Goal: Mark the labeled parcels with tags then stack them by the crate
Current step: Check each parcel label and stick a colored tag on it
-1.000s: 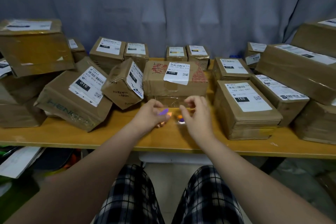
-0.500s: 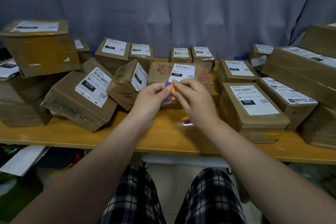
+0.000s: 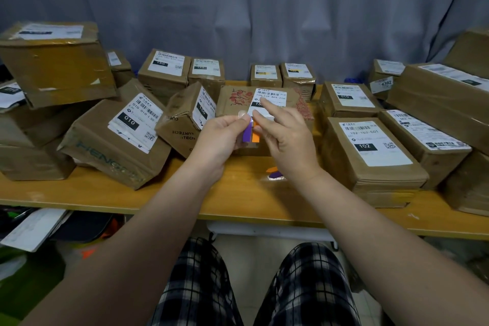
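1. The left hand [image 3: 222,136] pinches a narrow purple paper tag [image 3: 247,134].
2. The right hand [image 3: 287,137] pinches the orange paper tag [image 3: 256,135] touching it, forefinger straight.
3. Both tags are held in front of a white-labelled brown cardboard parcel [image 3: 234,103] on the wooden table [image 3: 105,194].

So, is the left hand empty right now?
No, the left hand pinches purple and orange tags above the table.

Both hands up: left hand [image 3: 219,137] pinches the purple tag [image 3: 247,134], right hand [image 3: 285,137] pinches the orange tag [image 3: 256,135] touching beside it, forefinger pointing out. Just behind the fingertips, the labelled parcel [image 3: 232,99]. Below the right wrist, spare tags [image 3: 275,173] on the table [image 3: 105,193].
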The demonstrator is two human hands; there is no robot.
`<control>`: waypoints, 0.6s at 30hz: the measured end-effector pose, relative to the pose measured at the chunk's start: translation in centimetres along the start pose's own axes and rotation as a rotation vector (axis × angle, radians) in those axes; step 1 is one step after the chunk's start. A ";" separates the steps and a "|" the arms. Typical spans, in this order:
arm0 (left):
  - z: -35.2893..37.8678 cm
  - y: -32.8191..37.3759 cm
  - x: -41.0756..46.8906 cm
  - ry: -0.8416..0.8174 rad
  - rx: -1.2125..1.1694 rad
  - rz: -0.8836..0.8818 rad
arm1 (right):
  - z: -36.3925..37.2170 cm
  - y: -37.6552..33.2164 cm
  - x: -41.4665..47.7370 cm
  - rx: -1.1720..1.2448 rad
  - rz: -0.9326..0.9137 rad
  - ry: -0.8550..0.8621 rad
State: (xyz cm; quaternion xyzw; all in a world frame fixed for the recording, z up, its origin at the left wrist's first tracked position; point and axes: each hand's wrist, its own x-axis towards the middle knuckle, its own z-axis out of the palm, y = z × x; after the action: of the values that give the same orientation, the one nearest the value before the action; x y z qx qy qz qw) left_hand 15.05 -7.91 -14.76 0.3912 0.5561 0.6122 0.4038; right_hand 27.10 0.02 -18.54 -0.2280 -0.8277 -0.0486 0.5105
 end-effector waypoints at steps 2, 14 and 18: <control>0.2 0.3 0.1 0.020 -0.013 -0.019 | 0.0 0.0 0.1 -0.037 -0.021 0.033; 0.5 0.8 0.4 0.055 -0.081 -0.172 | -0.4 0.6 -0.1 -0.142 -0.096 0.060; 0.2 0.1 0.6 0.042 -0.047 -0.179 | -0.7 0.5 -0.1 -0.113 -0.076 -0.010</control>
State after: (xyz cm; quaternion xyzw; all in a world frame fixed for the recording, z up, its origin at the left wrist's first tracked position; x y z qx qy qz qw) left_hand 15.03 -7.28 -14.67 0.3174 0.5826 0.5945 0.4543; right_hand 27.92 0.23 -18.35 -0.2251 -0.8341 -0.1136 0.4906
